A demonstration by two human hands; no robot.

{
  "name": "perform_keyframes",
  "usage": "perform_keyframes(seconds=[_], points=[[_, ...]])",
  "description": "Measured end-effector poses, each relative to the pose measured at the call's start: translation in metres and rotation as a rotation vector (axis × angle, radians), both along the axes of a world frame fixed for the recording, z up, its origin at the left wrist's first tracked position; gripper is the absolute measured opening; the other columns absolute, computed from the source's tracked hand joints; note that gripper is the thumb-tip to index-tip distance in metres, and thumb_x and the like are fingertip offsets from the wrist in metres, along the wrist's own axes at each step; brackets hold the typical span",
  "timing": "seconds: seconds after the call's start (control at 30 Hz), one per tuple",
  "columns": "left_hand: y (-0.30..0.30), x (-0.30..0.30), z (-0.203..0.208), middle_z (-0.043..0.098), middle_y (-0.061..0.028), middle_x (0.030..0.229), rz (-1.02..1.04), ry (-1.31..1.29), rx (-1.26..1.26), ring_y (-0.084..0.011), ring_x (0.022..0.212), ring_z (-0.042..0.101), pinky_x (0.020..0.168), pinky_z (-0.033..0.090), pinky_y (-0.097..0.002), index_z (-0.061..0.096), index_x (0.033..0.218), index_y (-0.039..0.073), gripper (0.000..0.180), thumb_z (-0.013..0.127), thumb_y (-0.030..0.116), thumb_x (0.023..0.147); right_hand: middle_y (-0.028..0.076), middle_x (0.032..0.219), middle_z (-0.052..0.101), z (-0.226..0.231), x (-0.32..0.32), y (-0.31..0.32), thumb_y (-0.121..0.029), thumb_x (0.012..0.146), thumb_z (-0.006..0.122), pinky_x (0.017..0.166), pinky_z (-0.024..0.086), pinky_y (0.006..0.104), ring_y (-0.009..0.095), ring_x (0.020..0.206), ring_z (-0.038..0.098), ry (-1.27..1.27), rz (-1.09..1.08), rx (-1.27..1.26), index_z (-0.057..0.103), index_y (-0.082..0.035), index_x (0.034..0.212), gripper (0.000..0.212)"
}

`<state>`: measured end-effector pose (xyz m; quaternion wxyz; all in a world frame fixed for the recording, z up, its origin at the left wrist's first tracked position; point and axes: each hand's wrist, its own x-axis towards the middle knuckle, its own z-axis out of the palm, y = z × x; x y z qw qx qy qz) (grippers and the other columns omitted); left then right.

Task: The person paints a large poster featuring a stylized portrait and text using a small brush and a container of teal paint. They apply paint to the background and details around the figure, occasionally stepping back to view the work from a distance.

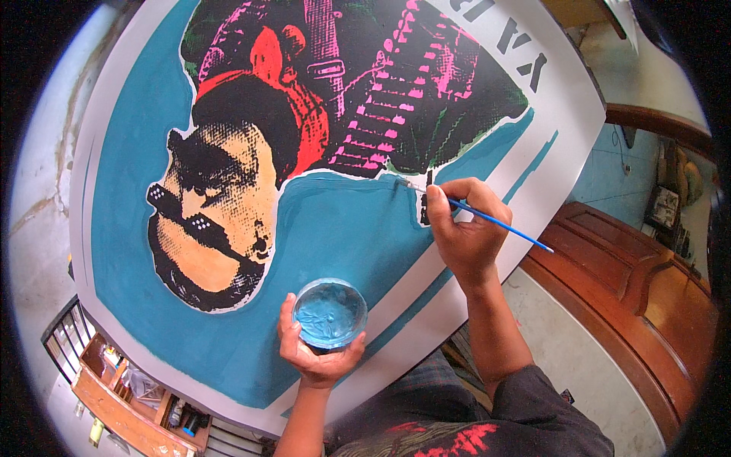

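A: Right hand pinches the thin blue brush, tip on the poster?

B: Yep, light and springy, best held near the ferrule. Left hand cups the paint cup (looks sloshy).

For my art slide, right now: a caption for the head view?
Right hand touches a thin blue brush to a large painted panel; left hand holds a cup of blue paint.

Teal-ground poster; blue brush; blue-filled cup.
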<state>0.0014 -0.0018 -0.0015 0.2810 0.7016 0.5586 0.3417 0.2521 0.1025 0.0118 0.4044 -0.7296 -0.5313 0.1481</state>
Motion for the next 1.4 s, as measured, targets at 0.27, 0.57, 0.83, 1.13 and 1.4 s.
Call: perform_keyframes(seconds=[0.27,0.57,0.83,1.13,1.4], points=[[0.0,0.001,0.0,0.041,-0.0364,0.131,0.007,-0.005,0.006,-0.0457,0.114,0.05,0.097,0.043,-0.0534,0.024,0.127,0.008,0.088,0.082,0.045,0.071,0.01,0.064,0.063,-0.001,0.004,-0.008,-0.005,0.069,0.076,0.055,0.047,0.0347,0.024,0.057,0.061,-0.025,-0.011,-0.029,0.063,-0.005,0.068,0.013],[0.001,0.001,0.001,0.041,-0.0362,0.131,0.003,-0.009,0.007,-0.0457,0.115,0.05,0.097,0.042,-0.0533,0.024,0.127,0.008,0.088,0.082,0.044,0.072,0.011,0.065,0.064,0.002,0.006,-0.013,-0.004,0.069,0.076,0.054,0.047,0.0328,0.023,0.056,0.06,-0.006,-0.017,0.005,0.064,-0.004,0.068,0.012],[0.001,0.0,0.0,0.041,-0.0359,0.131,-0.003,-0.008,0.013,-0.0455,0.115,0.05,0.097,0.042,-0.0532,0.024,0.128,0.007,0.088,0.082,0.044,0.072,0.01,0.065,0.064,-0.001,0.001,-0.006,-0.006,0.07,0.077,0.057,0.047,0.0333,0.023,0.058,0.061,0.006,0.007,0.025,0.065,-0.005,0.069,0.012],[0.001,0.001,-0.001,0.041,-0.0361,0.13,0.004,-0.02,0.022,-0.0458,0.114,0.051,0.096,0.043,-0.0533,0.024,0.127,0.007,0.088,0.081,0.045,0.072,0.01,0.065,0.064,0.0,0.001,-0.005,-0.006,0.07,0.077,0.058,0.048,0.0336,0.023,0.059,0.062,-0.024,0.005,0.015,0.065,-0.005,0.069,0.012],[0.002,0.001,0.001,0.041,-0.036,0.13,0.003,-0.005,0.018,-0.0451,0.114,0.051,0.096,0.043,-0.0527,0.024,0.127,0.007,0.088,0.082,0.045,0.072,0.01,0.066,0.064,-0.004,-0.003,0.0,-0.006,0.069,0.077,0.057,0.047,0.0344,0.023,0.058,0.061,0.04,0.03,0.018,0.065,-0.005,0.069,0.013]])
